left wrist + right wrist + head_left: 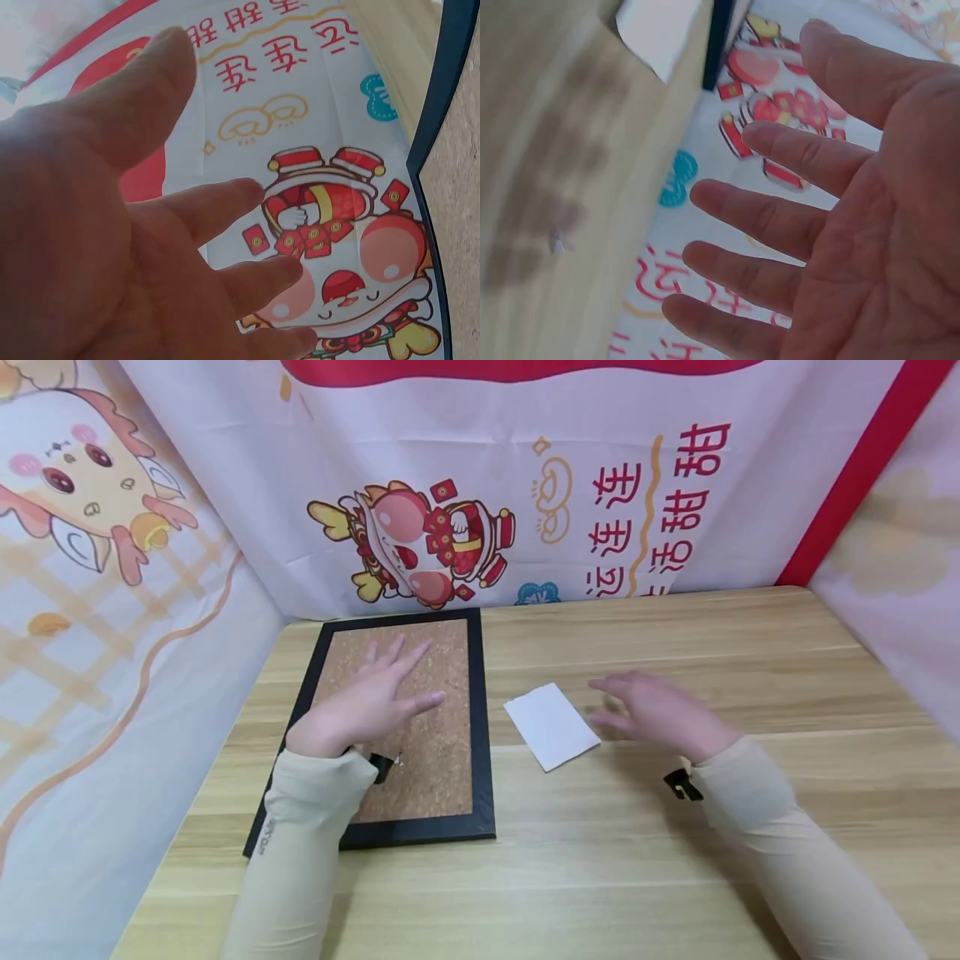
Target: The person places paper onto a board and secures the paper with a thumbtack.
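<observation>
A cork board [438, 727] with a black frame [480, 718] lies on the left of the table. Over it hovers my left hand [363, 697], fingers straight and spread, holding nothing. Just right of the board is a small white sheet of paper [551, 727], set at an angle, with a slightly ragged top edge. My right hand [656, 710], a little blurred, is beside the paper's right side, and its fingers point left. Its palm and extended fingers [757, 214] hold nothing in the right wrist view, where the paper [656, 34] appears at the top.
A small pale object [558, 241] lies on the wooden table [600, 877] in the right wrist view. A tiny light speck [398, 760] shows on the cork near my left cuff. Printed white cloth [465, 435] hangs behind the table and along both sides.
</observation>
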Demonstrator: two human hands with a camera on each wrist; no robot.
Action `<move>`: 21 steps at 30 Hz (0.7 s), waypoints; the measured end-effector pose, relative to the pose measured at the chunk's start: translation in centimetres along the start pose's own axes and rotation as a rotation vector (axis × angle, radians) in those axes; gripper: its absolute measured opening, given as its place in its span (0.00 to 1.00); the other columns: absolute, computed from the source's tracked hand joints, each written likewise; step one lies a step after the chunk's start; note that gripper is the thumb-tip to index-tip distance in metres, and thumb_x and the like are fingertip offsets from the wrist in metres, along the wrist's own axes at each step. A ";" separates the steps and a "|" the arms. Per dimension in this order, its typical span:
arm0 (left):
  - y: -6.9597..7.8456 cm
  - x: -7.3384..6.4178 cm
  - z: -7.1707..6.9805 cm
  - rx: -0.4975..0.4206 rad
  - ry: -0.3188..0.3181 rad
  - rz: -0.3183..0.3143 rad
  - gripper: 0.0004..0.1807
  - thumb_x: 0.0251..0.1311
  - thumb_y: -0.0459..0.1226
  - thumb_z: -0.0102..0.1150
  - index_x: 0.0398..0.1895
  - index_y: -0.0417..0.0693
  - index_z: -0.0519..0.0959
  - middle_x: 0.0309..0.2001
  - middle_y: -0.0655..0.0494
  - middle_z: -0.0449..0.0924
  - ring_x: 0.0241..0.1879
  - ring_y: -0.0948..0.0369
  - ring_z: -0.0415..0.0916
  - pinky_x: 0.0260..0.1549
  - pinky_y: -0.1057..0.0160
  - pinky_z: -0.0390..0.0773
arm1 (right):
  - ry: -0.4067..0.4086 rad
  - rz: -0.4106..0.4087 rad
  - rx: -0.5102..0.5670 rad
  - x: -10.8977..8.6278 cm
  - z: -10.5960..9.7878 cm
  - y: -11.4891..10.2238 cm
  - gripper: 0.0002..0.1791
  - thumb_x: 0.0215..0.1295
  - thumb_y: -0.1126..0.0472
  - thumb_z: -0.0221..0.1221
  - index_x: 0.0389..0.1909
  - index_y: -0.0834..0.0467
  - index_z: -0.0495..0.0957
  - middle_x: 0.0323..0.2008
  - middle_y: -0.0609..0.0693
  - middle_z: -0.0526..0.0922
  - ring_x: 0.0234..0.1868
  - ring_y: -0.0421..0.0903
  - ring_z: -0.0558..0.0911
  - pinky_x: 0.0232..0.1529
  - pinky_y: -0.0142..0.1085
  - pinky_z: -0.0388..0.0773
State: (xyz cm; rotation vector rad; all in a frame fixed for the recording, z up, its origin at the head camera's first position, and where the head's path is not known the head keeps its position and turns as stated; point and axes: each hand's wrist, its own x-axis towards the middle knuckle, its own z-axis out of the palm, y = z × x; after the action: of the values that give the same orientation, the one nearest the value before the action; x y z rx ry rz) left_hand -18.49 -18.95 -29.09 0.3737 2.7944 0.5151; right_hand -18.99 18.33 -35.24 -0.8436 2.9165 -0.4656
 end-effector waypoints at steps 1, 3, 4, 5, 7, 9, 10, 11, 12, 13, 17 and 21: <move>-0.2 0.0 -0.1 -0.002 -0.002 -0.002 0.46 0.65 0.66 0.48 0.80 0.69 0.40 0.79 0.49 0.28 0.74 0.42 0.17 0.60 0.25 0.37 | 0.002 -0.019 -0.001 0.2 0.4 -0.2 0.32 0.69 0.49 0.61 0.66 0.65 0.71 0.60 0.65 0.76 0.62 0.65 0.73 0.62 0.58 0.65; -0.6 0.0 -0.3 -0.002 -0.005 -0.003 0.46 0.65 0.65 0.48 0.80 0.69 0.41 0.79 0.49 0.28 0.74 0.42 0.17 0.60 0.24 0.37 | -0.006 -0.027 0.003 0.5 1.4 -0.6 0.31 0.68 0.49 0.62 0.64 0.64 0.73 0.58 0.62 0.78 0.60 0.61 0.76 0.61 0.55 0.68; -0.7 0.0 -0.4 -0.003 -0.005 -0.001 0.45 0.65 0.65 0.48 0.80 0.69 0.41 0.79 0.49 0.29 0.74 0.42 0.18 0.59 0.24 0.38 | -0.018 -0.025 0.001 0.6 1.8 -0.8 0.30 0.68 0.49 0.62 0.64 0.64 0.74 0.58 0.61 0.79 0.59 0.59 0.77 0.60 0.55 0.69; -0.8 0.0 -0.5 -0.003 -0.005 0.003 0.45 0.65 0.65 0.48 0.80 0.69 0.42 0.79 0.49 0.29 0.74 0.42 0.18 0.59 0.24 0.38 | -0.030 -0.017 0.000 0.7 2.3 -1.1 0.30 0.68 0.48 0.62 0.63 0.63 0.75 0.57 0.59 0.80 0.59 0.58 0.77 0.60 0.54 0.69; -0.9 0.0 -0.7 -0.004 -0.005 0.011 0.45 0.66 0.64 0.49 0.80 0.68 0.43 0.79 0.49 0.30 0.74 0.42 0.18 0.60 0.24 0.38 | -0.059 -0.003 0.003 0.9 3.1 -1.5 0.29 0.67 0.47 0.63 0.63 0.61 0.76 0.58 0.58 0.79 0.59 0.57 0.77 0.59 0.54 0.70; -1.0 0.0 -0.9 -0.011 -0.008 0.018 0.44 0.66 0.64 0.49 0.80 0.67 0.43 0.79 0.49 0.30 0.74 0.42 0.19 0.60 0.25 0.39 | -0.075 0.000 -0.007 1.0 3.7 -1.8 0.29 0.67 0.47 0.63 0.63 0.59 0.76 0.59 0.59 0.79 0.59 0.58 0.77 0.59 0.55 0.71; -0.9 0.0 -1.0 -0.014 -0.010 0.022 0.44 0.67 0.63 0.49 0.80 0.67 0.44 0.79 0.49 0.31 0.75 0.42 0.19 0.60 0.25 0.39 | -0.077 -0.006 -0.013 1.0 3.9 -2.0 0.28 0.67 0.47 0.63 0.63 0.59 0.76 0.59 0.60 0.78 0.59 0.59 0.77 0.58 0.55 0.71; -0.9 0.0 -1.0 -0.016 -0.013 0.023 0.44 0.67 0.63 0.49 0.80 0.66 0.44 0.79 0.48 0.31 0.75 0.42 0.20 0.61 0.26 0.39 | -0.076 -0.011 -0.017 1.0 4.0 -2.0 0.28 0.67 0.48 0.63 0.62 0.60 0.76 0.59 0.61 0.78 0.59 0.60 0.77 0.58 0.56 0.71; -0.9 -0.1 -1.1 -0.018 -0.019 0.021 0.44 0.67 0.63 0.48 0.80 0.66 0.44 0.79 0.48 0.31 0.75 0.42 0.20 0.61 0.26 0.39 | -0.073 -0.017 -0.021 1.0 4.2 -2.1 0.28 0.67 0.48 0.63 0.62 0.60 0.76 0.59 0.62 0.78 0.59 0.61 0.77 0.57 0.56 0.71; -0.9 -0.1 -1.2 -0.021 -0.021 0.020 0.43 0.67 0.62 0.49 0.80 0.66 0.44 0.79 0.48 0.32 0.75 0.42 0.20 0.61 0.26 0.39 | -0.069 -0.021 -0.025 1.0 4.2 -2.1 0.27 0.67 0.49 0.63 0.62 0.60 0.77 0.59 0.63 0.77 0.59 0.62 0.77 0.57 0.57 0.72; -0.8 -0.2 -1.3 -0.020 -0.025 0.015 0.44 0.67 0.63 0.49 0.80 0.64 0.45 0.79 0.48 0.33 0.75 0.41 0.22 0.62 0.27 0.39 | -0.064 -0.030 -0.026 0.9 4.2 -2.3 0.26 0.67 0.50 0.64 0.61 0.60 0.77 0.58 0.64 0.78 0.57 0.62 0.78 0.55 0.58 0.72; -1.0 -0.3 -1.2 -0.021 -0.025 0.022 0.44 0.67 0.63 0.48 0.80 0.63 0.45 0.79 0.47 0.34 0.75 0.41 0.22 0.63 0.27 0.39 | -0.041 -0.036 -0.011 1.1 4.3 -2.3 0.22 0.65 0.55 0.66 0.57 0.61 0.80 0.53 0.60 0.81 0.52 0.58 0.81 0.52 0.55 0.75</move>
State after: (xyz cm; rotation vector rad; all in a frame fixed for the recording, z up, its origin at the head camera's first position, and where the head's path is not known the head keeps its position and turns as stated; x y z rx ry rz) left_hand -18.80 -20.34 -28.33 0.4043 2.7617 0.5399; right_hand -18.08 14.72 -38.63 -0.8971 2.8734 -0.4298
